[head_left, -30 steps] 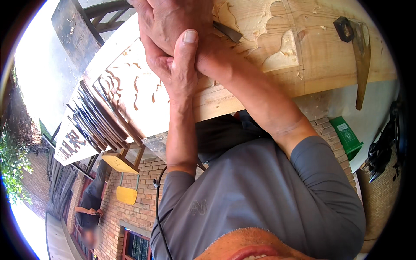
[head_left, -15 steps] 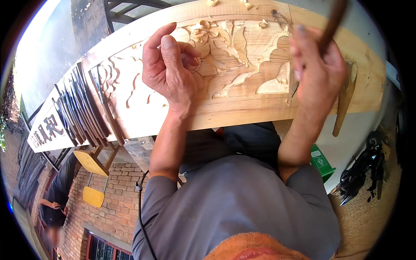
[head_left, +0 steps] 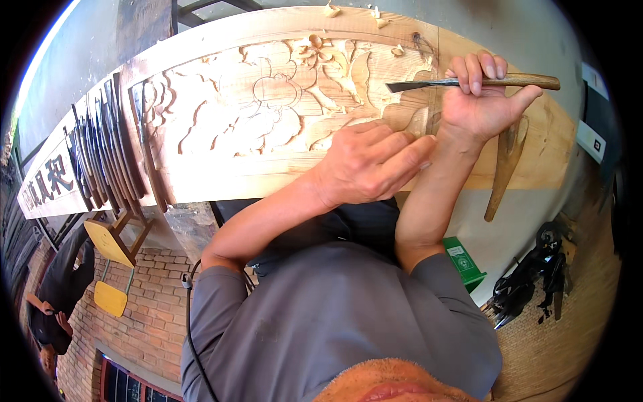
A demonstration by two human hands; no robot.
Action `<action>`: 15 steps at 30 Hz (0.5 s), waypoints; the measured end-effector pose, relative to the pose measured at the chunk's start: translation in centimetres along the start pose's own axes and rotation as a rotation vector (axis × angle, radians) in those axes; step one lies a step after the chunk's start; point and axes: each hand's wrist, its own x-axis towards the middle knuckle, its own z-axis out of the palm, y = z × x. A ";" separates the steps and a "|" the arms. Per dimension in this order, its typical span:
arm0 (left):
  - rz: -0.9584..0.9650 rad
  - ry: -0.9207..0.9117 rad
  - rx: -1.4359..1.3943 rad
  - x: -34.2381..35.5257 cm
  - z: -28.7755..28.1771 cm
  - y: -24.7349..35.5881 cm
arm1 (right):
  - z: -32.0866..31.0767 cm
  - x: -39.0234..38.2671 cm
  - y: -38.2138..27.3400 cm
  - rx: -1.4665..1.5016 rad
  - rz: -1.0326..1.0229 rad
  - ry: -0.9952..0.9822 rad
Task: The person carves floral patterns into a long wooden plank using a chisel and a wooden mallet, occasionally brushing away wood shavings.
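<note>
Lying across the fingers of my right hand (head_left: 477, 97) is a flat-bladed wood chisel (head_left: 512, 80). Its dark blade points left and its wooden handle right; the palm faces up, fingers curled over the shank, thumb stretched out. My left hand (head_left: 376, 164) hovers by the near edge of the carved wooden board (head_left: 254, 175), back upward, fingers curled in and their tips hidden. I see nothing in it. Flowers and leaves stand in relief on the board, with pencil lines on a flower (head_left: 276, 90) in the middle. A club-shaped wooden piece (head_left: 507, 171) overhangs the near edge.
Several carving chisels (head_left: 107, 151) lie side by side on the board's left part, with one more chisel (head_left: 149, 147) apart. Wood shavings (head_left: 331, 11) sit at the far edge. A yellow chair (head_left: 109, 241), a green bin (head_left: 462, 261) and another person (head_left: 60, 295) are below.
My left hand has swung right and nearer, off the carving, and its fingers have curled. My right hand has turned palm up, bringing the chisel from upright to nearly level.
</note>
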 end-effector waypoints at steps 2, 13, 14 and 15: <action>0.009 -0.035 0.025 0.4 1.9 0.7 | -0.6 -0.4 0.3 0.051 -0.007 -0.010; -0.109 0.035 -0.069 -1.4 1.8 0.9 | 0.9 -3.6 -1.7 -0.300 -0.218 -0.042; -0.110 0.037 -0.067 -1.7 0.9 0.9 | 1.2 -4.1 -1.1 -0.608 -0.322 0.003; -0.143 0.006 -0.059 -2.0 -0.1 1.0 | 1.3 -4.5 -0.9 -0.920 -0.429 0.051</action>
